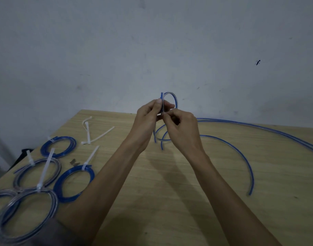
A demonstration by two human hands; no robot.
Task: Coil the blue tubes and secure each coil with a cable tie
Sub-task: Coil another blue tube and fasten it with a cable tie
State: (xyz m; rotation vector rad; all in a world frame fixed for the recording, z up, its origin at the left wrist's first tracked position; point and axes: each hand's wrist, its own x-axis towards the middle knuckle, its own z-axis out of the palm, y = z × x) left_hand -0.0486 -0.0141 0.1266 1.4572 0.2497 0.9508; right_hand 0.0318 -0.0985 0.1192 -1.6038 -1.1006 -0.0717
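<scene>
Both hands, left (148, 118) and right (183, 128), pinch the small coil (171, 99) tight. Loosen those fingers and the springy tube could pop open.

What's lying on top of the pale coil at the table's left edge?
A white cable tie lies across the pale coil, running down to the next coil, which it binds. Its own tie stands at the far rim. Nothing else covers it.

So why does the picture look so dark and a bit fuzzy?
Head view: the light is dim and bluish, so the wall looks grey; the arms cast soft shadows on the table; the tied coils at the lower left edge are blurred and stretched by the wide lens.
</scene>
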